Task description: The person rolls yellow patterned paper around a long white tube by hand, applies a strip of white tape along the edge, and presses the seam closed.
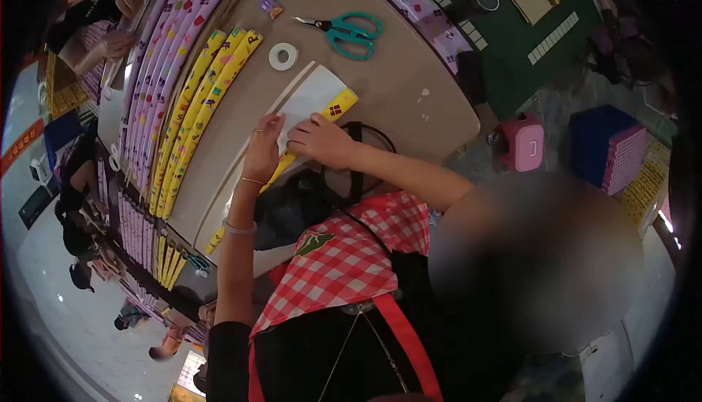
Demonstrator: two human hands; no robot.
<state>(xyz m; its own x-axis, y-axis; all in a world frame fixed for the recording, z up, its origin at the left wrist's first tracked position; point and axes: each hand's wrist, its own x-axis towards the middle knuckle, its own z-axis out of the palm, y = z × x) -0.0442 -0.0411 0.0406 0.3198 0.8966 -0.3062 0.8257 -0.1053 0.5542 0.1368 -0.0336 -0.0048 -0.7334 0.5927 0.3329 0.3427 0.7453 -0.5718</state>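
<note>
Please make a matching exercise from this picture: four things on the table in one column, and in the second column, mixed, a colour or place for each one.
1. scissors
2. tape roll
3. left hand
4. pink box

a. white, ring-shaped, on the table
b. on the floor beside the table
c. teal handles
d. pressing on the white sheet

Pairs: 1-c, 2-a, 3-d, 4-b

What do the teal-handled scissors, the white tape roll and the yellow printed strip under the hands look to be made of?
Teal-handled scissors: smooth plastic handles, grey blades, likely metal. White tape roll: matte ring, probably paper or plastic tape; unclear. Yellow printed strip: thin, flat, seemingly paper or card. Left hand and right hand press on it.
</note>
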